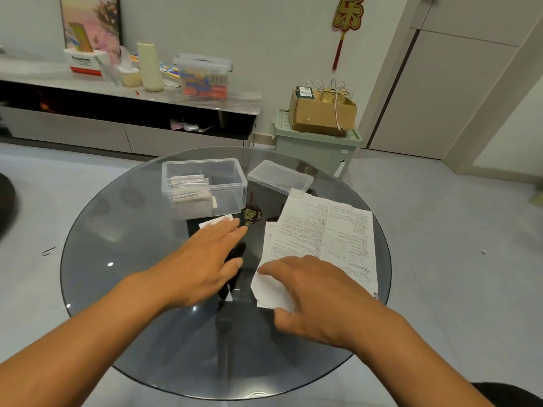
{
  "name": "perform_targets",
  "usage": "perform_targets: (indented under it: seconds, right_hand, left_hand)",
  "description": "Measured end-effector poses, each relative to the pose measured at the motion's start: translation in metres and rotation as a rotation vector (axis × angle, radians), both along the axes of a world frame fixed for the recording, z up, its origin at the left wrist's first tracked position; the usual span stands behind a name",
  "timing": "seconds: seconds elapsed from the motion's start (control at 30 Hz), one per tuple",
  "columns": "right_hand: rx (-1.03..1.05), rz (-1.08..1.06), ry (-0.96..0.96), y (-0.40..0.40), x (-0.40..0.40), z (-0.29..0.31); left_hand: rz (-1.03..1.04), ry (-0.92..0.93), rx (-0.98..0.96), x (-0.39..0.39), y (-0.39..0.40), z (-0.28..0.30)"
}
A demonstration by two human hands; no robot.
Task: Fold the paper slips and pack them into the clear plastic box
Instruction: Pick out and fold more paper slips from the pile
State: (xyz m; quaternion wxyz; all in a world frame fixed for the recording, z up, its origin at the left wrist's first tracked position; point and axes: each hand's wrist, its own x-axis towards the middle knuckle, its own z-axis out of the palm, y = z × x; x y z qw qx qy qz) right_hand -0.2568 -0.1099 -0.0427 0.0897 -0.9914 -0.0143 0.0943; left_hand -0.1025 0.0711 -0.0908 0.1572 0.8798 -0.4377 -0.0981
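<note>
The clear plastic box (236,183) stands open at the table's far middle, with several folded paper slips (189,189) stacked in its left half. Its lid (280,177) lies to the right. My left hand (202,259) stretches flat over the glass, its straight fingertips on a small folded slip (213,221) just in front of the box. My right hand (317,292) curls over the near corner of a printed paper sheet (323,233), with forefinger and thumb pinching a curled white piece (270,292) of it.
The round dark glass table (123,236) carries it all; its rim lies near my forearms. Beyond it are a low sideboard (188,98) with a storage tub, and a green bin (317,145) with a cardboard box on top.
</note>
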Motion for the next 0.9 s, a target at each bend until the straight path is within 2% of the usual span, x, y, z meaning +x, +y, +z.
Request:
perform_targets:
  seconds: [0.1, 0.27, 0.4, 0.6, 0.77, 0.9]
  right_hand:
    - [-0.035, 0.004, -0.040, 0.002, 0.007, -0.002]
    - [0.090, -0.054, -0.043, -0.009, 0.011, 0.004]
    - [0.158, -0.074, -0.002, -0.022, 0.011, 0.009]
    - [0.216, -0.065, 0.018, -0.032, 0.008, 0.007]
    - [0.491, -0.099, -0.074, -0.040, 0.007, 0.015]
    - [0.653, -0.136, -0.149, -0.047, 0.003, 0.028]
  left_hand:
    - [-0.117, 0.115, -0.062, -0.007, -0.001, 0.003]
    - [-0.247, 0.159, -0.124, -0.018, -0.008, 0.016]
    - [-0.237, 0.175, -0.244, -0.022, -0.015, 0.016]
    - [-0.212, 0.084, -0.301, -0.017, -0.023, 0.002]
    - [-0.242, 0.067, -0.367, -0.014, -0.026, 0.001]
    - [-0.214, 0.208, -0.352, -0.011, -0.023, 0.004]
